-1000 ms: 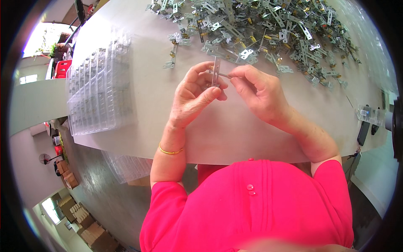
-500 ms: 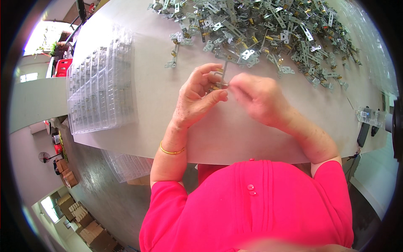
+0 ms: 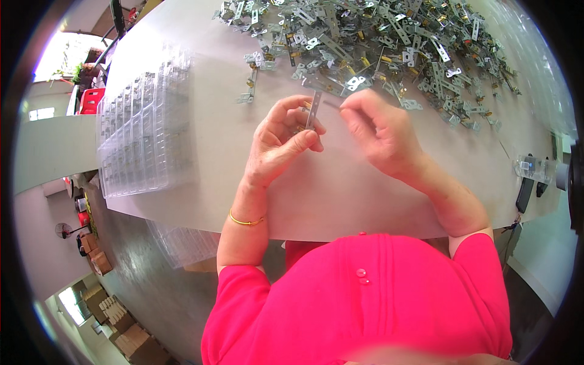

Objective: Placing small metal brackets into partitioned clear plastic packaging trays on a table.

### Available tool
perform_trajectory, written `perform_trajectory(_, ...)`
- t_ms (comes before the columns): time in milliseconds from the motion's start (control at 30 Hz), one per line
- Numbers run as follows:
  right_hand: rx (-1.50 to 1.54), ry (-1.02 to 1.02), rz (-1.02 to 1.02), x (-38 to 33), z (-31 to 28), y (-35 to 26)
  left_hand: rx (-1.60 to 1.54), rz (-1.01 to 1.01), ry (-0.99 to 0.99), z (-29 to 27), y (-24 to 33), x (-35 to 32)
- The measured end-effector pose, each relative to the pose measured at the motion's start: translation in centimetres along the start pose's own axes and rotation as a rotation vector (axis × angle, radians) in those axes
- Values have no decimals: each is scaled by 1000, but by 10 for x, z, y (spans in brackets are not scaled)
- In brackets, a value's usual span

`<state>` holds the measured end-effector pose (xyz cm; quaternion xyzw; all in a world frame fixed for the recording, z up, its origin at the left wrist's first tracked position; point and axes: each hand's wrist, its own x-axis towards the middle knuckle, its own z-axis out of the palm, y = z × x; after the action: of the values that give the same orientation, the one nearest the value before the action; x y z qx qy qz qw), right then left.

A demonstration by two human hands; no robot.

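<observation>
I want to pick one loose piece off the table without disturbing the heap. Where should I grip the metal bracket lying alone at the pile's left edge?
Probably pinch the lone bracket across its narrow middle, coming from the bare table to its left; it lies flat, elongated, apart from the pile, so its long edges seem free.

Shiny metal strip (image 3: 314, 109); glossy clear plastic trays (image 3: 145, 128) (matt white table (image 3: 340, 188)).

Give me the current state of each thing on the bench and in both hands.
left hand: closed on metal strip, held upright
metal strip: upright, above the table
right hand: pinching a thin pin against the strip
pile of metal parts: loose, scattered
clear plastic trays: stacked flat; contents cannot be told
table: white
</observation>
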<state>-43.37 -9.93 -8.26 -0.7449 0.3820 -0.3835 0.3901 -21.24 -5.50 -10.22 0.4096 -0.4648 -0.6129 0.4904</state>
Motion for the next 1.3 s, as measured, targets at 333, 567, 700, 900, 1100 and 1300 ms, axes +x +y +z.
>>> perform_trajectory(333, 326, -17, -72, 5, 2, 8, -159, -181, -266, -1, 5, -4)
perform_trajectory(567, 305, 27, -22, 8, 0, 2, -141, -75, -174, 16, 12, 3)
perform_trajectory(700, 368, 35, 13, 8, 6, -3, 349, 142, -1, 6, 3, -3)
perform_trajectory(900, 349, 44, 43, -1, 11, 4, 705, 439, 58, 12, -12, 0)
perform_trajectory(1100, 360, 64, -5, -5, 17, 11, 759, 539, 201, 11, -14, 1)
perform_trajectory(1300, 368, 78, -129, -15, 27, 24, 656, 526, 399, 8, -15, 4)
